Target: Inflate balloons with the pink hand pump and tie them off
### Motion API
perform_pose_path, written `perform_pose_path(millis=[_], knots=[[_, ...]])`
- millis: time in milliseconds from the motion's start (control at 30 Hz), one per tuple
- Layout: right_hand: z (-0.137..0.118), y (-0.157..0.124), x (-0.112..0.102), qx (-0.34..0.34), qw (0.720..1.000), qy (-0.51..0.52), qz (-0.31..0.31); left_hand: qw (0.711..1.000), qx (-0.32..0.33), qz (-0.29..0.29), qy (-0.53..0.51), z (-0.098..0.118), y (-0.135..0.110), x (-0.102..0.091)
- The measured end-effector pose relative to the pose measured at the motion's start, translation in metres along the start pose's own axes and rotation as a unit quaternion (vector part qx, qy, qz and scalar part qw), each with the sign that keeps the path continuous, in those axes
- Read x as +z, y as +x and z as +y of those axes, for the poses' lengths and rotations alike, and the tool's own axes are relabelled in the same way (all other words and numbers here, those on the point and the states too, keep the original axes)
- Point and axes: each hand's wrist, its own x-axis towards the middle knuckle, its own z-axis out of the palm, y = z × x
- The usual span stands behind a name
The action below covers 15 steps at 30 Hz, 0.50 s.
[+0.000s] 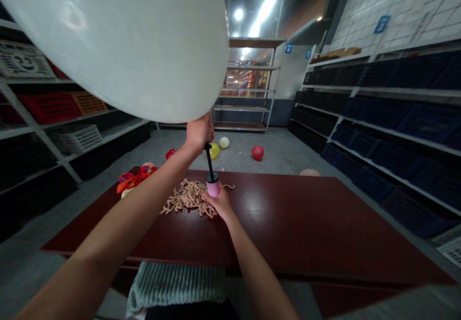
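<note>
Your left grip [199,132] is closed around the upper end of the hand pump [212,164], right beneath the white balloon [144,51], which is swollen so large that it fills the upper left of your view; whether those fingers also pinch the balloon's neck cannot be told, as it is hidden. Your right grip [220,204] is wrapped around the pump's pink barrel lower down, with the black rod showing between your two hands. The pump stands nearly upright, leaning slightly, above the dark red tabletop [295,219]. Just beside your right grip lies a tangled heap of tan strips [189,195] (thin and wavy, like loose noodles), and farther left, partly behind your left forearm, is a pile of red and orange pieces [131,182]. Past the far edge, on the gray floor [237,164], you have a red ball-like piece [257,153], a yellow one [214,151] and a small white one [224,142]. Shelves of dark crates [425,118] line your right side.
</note>
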Motion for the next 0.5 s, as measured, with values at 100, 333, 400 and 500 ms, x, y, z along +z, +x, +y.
perform_pose_path(millis=[100,333,400,500], knots=[[0.004,-0.002,0.004,0.008,1.0,0.003,0.002,0.999,0.001,-0.04,-0.012,0.01,-0.001,0.004],[0.01,-0.001,0.004,0.02,1.0,0.013,-0.003,0.999,0.014,-0.009,-0.031,-0.007,0.006,-0.005],[0.01,0.0,0.003,0.016,1.0,0.023,-0.002,0.999,-0.004,-0.013,-0.036,-0.018,0.009,-0.007],[0.012,0.002,0.004,0.025,0.999,0.03,0.002,0.998,-0.05,-0.016,-0.033,-0.044,0.008,-0.01]])
